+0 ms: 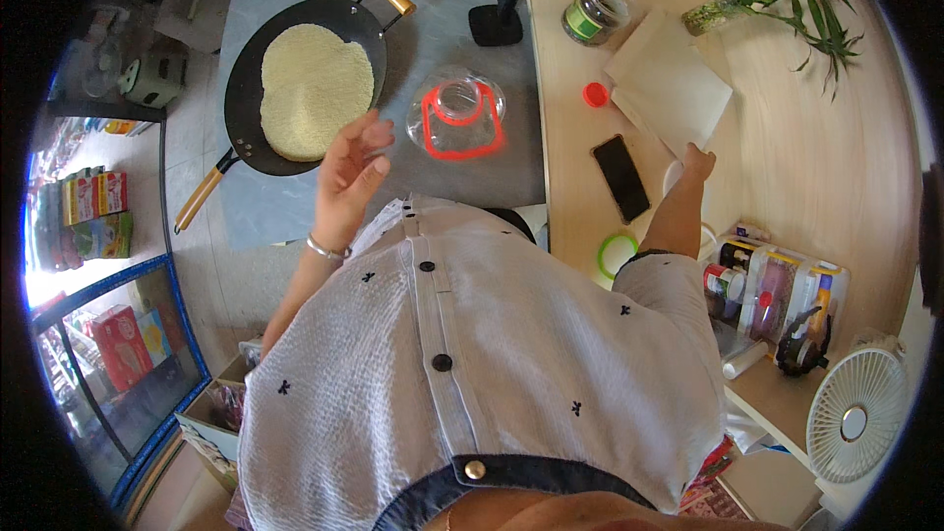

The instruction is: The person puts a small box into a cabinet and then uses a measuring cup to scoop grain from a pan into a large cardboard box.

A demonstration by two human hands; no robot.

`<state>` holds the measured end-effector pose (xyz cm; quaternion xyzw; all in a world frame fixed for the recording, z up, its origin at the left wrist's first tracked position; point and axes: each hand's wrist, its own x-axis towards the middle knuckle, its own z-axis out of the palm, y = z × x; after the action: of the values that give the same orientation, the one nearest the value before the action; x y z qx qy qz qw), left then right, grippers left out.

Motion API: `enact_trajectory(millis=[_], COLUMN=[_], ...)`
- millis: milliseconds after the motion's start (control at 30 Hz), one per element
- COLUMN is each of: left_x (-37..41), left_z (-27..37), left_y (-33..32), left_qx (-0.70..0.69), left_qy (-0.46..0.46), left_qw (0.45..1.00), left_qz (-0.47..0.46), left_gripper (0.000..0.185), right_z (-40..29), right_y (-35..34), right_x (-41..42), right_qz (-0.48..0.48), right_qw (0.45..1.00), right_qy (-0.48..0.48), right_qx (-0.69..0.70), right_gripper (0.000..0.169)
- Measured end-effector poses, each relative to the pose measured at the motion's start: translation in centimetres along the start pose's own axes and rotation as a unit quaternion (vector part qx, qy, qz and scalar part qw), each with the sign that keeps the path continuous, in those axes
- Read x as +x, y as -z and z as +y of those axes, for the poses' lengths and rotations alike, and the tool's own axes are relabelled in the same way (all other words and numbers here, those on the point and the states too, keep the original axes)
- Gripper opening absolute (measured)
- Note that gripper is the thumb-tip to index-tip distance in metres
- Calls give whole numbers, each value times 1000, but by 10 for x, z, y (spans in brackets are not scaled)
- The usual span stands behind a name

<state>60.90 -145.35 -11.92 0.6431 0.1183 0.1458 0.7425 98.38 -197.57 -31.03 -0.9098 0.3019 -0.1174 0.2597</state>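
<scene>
My left hand (350,173), with a silver bangle at the wrist, hovers over the near edge of a black wok (247,107). Its fingers are apart and slightly curled, holding nothing. A broad, pale yellow layer of flour or fine meal (313,88) covers much of the wok's inside. On the grey tabletop to the right stands a clear plastic jar (457,114) with a red handle and no lid on its mouth. Over the wooden desk, my right hand (698,162) pinches the near corner of some folded white paper (675,88).
A red cap (596,94), a smartphone (620,178), a green ring (617,256) and a green-labelled jar (596,13) are on the desk. Beyond the paper is a potted plant (789,4). A black phone stand (496,18) occupies the grey top; a white fan (854,420) stands lower right.
</scene>
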Motion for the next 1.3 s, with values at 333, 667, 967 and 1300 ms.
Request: enact_trajectory(millis=[333,667,967,1300], left_x=[41,39,69,84], left_z=[9,5,55,54], left_y=[-30,-10,-21,-30], left_qx=[68,54,206,156], left_qy=[-89,-76,-211,-177], left_qw=[992,995,949,970], left_qz=[-51,-23,-108,55], left_gripper=[56,59,72,33], right_z=[-29,-28,-162,-254], right_y=[21,173,185,137], right_x=[-17,-62,-185,-394], right_qz=[-239,-249,-208,-283], right_qw=[926,847,758,780], right_qy=[-79,41,113,429], right_qx=[281,469,608,358], right_gripper=[25,24,33,24])
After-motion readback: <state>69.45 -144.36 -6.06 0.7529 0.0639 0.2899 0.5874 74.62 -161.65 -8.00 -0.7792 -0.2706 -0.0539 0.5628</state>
